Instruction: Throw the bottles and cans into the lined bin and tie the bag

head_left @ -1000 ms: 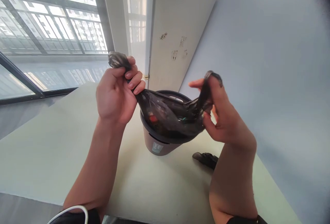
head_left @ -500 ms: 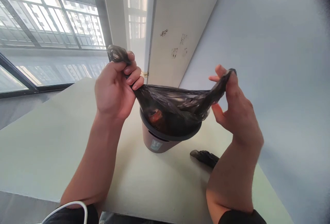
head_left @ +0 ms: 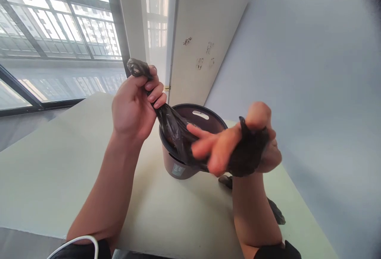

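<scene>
My left hand [head_left: 138, 102] is closed round a twisted end of a thin black plastic bag [head_left: 174, 128], whose tip sticks out above the fingers. The bag hangs down into a round brown bin [head_left: 181, 169] with a dark rim and an oval handle slot, standing on a pale table. Over the bin's right side, my right hand [head_left: 238, 143] is blurred, with several fingers stretched to the left and the black bag wrapped round its palm and wrist side. What lies inside the bag is mostly hidden.
Another piece of black plastic [head_left: 276, 211] lies on the pale table [head_left: 166, 215], partly behind my right forearm. A white cabinet [head_left: 205, 32] stands behind the bin, with a wall to the right and a window to the left. A white cable crosses my left sleeve.
My right hand has moved down and left, turning over, and the bag now wraps round it. The bag's right side has been pulled off the far rim, exposing the handle slot.
</scene>
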Available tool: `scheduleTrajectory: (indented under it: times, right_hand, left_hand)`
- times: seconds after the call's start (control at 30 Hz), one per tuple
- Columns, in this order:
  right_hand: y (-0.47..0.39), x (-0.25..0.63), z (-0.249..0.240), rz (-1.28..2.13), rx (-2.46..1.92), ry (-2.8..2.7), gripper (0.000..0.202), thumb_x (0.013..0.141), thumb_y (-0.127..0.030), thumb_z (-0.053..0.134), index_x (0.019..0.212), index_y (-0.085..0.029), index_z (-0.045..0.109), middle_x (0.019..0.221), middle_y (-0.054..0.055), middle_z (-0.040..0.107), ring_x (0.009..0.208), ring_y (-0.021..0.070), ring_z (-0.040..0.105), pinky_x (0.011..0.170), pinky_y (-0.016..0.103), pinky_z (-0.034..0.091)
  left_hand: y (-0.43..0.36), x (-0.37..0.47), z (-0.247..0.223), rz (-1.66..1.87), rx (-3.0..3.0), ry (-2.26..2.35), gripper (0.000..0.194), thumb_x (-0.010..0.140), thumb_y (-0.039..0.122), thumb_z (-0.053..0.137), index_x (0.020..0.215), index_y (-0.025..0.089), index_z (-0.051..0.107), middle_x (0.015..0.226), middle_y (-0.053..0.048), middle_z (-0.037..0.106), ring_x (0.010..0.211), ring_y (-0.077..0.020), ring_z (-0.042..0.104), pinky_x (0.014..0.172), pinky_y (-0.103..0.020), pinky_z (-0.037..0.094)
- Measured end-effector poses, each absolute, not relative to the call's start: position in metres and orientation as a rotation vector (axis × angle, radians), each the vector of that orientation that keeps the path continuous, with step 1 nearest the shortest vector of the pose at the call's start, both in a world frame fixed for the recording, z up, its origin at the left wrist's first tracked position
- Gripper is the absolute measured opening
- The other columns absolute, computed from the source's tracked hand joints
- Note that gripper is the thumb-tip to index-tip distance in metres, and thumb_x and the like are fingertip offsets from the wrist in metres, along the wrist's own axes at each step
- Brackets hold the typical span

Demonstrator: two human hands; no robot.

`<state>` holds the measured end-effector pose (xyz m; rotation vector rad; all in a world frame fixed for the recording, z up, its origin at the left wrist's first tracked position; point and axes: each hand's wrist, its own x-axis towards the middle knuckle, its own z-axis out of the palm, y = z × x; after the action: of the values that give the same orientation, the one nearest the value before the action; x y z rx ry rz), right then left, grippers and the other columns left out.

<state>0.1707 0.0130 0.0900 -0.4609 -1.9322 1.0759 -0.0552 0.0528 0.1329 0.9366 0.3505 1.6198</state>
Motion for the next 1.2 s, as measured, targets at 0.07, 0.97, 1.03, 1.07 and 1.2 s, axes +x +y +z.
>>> scheduleTrajectory:
  times: [0.07, 0.97, 1.03, 1.07, 1.2]
  right_hand:
    - [0.002, 0.167, 0.096, 1.204, -0.343, -1.743, 0.042, 0.100, -0.074, 0.051, 0.102, -0.033, 0.045, 0.061, -0.004, 0.054, 0.048, 0.0174, 0.051, 0.058, 0.035, 0.053]
    - [0.003, 0.151, 0.112, 1.113, -0.708, -1.475, 0.039, 0.097, -0.037, 0.077, 0.098, -0.028, 0.039, 0.086, 0.000, 0.051, 0.072, 0.0162, 0.058, 0.056, 0.028, 0.051]
    - [0.000, 0.154, 0.114, 1.106, -0.723, -1.527, 0.036, 0.098, -0.041, 0.075, 0.100, -0.028, 0.041, 0.086, 0.000, 0.055, 0.070, 0.0162, 0.057, 0.058, 0.029, 0.051]
    - [-0.001, 0.158, 0.116, 1.114, -0.732, -1.570, 0.036, 0.098, -0.044, 0.075, 0.103, -0.028, 0.043, 0.086, 0.000, 0.057, 0.070, 0.0163, 0.057, 0.060, 0.029, 0.051]
    - [0.005, 0.186, 0.119, 1.163, -0.684, -1.899, 0.069, 0.082, -0.054, 0.090, 0.132, -0.029, 0.048, 0.104, 0.005, 0.069, 0.085, 0.0211, 0.066, 0.072, 0.034, 0.058]
  left_hand:
    - [0.051, -0.055, 0.133, 1.596, 0.927, 0.373, 0.007, 0.098, 0.026, 0.066, 0.091, 0.027, 0.063, 0.068, 0.002, 0.050, 0.050, -0.0091, 0.043, 0.050, -0.025, 0.039]
    - [0.023, -0.024, 0.125, 1.289, 1.534, 0.559, 0.008, 0.086, 0.024, 0.084, 0.078, 0.023, 0.080, 0.079, -0.004, 0.075, 0.067, -0.0187, 0.070, 0.060, -0.031, 0.055]
    - [0.022, -0.022, 0.124, 1.364, 1.483, 0.597, 0.008, 0.088, 0.028, 0.082, 0.081, 0.024, 0.081, 0.074, -0.002, 0.072, 0.065, -0.0186, 0.069, 0.058, -0.031, 0.054]
    - [0.023, -0.022, 0.123, 1.399, 1.459, 0.618, 0.008, 0.088, 0.029, 0.082, 0.082, 0.024, 0.081, 0.073, -0.002, 0.072, 0.066, -0.0189, 0.069, 0.057, -0.030, 0.054]
    - [0.028, -0.022, 0.118, 1.506, 1.382, 0.688, 0.006, 0.088, 0.030, 0.082, 0.086, 0.024, 0.081, 0.078, -0.002, 0.073, 0.071, -0.0177, 0.069, 0.055, -0.027, 0.052]
